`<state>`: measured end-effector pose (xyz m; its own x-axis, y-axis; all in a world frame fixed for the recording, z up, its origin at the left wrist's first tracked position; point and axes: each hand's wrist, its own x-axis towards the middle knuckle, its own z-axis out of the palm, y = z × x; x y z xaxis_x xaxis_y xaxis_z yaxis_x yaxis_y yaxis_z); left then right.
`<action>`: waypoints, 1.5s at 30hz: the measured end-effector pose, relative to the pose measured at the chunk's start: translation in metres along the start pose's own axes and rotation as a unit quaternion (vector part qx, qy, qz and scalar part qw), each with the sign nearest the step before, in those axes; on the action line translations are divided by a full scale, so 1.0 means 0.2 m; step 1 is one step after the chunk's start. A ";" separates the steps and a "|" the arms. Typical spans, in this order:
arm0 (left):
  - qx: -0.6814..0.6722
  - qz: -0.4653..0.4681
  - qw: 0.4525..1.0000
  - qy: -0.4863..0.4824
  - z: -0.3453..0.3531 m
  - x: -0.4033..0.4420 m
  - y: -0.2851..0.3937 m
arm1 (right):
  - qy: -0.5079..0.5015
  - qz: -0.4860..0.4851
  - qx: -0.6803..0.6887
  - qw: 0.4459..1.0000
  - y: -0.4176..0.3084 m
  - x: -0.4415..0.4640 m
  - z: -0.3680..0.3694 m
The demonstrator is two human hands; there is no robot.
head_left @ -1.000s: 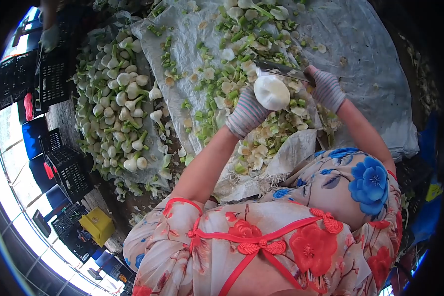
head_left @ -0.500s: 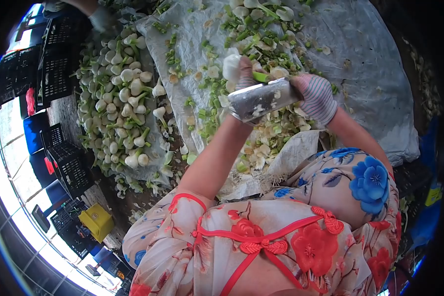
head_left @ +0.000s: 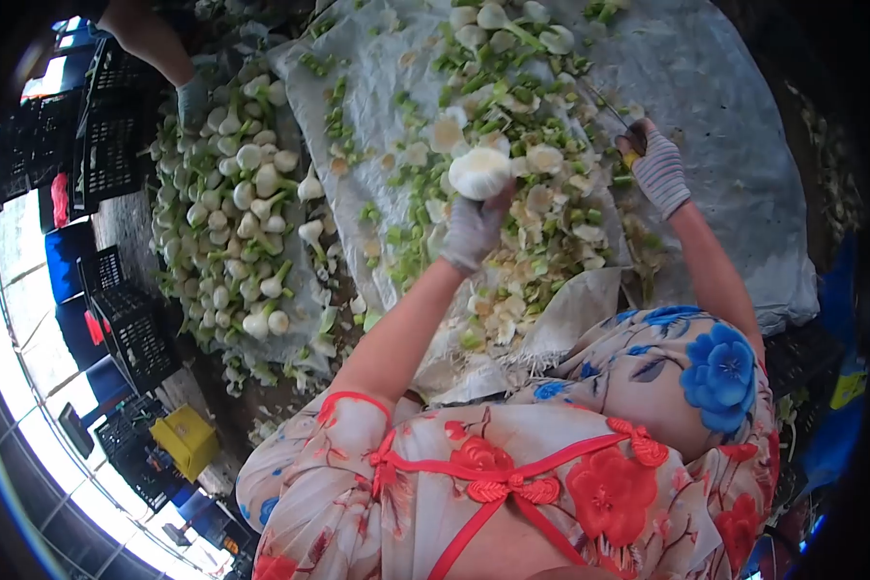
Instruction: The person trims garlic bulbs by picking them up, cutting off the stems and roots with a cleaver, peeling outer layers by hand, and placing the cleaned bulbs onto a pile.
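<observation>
My left hand (head_left: 476,230), in a striped glove, holds up a white garlic bulb (head_left: 479,174) above the scattered trimmings. Fingers wrapped round its handle, my gloved right hand (head_left: 655,166) holds a knife (head_left: 606,104), whose blade is seen nearly edge-on and points up and to the left, apart from the bulb. Beneath both hands, cut green stem pieces and pale peelings (head_left: 541,217) lie on a grey-white plastic sheet (head_left: 715,174).
A large heap of garlic bulbs with stems (head_left: 246,208) lies to the left. Another person's gloved hand (head_left: 192,101) reaches to its top edge. Black crates (head_left: 111,145) and a yellow container (head_left: 186,442) stand farther left.
The knife has moved from in front of my left hand to the right, away from the bulb. The bulb is now turned upward. The other person's hand has come down to the heap.
</observation>
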<state>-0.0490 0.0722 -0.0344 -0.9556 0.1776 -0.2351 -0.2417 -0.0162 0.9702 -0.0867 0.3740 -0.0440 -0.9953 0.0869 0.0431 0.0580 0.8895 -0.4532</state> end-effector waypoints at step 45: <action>-0.429 -0.094 0.884 -0.161 0.02 -0.03 0.38 | -0.126 -0.323 0.174 0.921 -0.68 -0.08 -0.34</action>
<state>-0.0613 0.0748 0.0417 -0.8204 0.5258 -0.2249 -0.5627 -0.6724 0.4808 -0.0732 0.2812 0.0777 -0.8018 -0.5572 0.2160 -0.5384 0.5167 -0.6657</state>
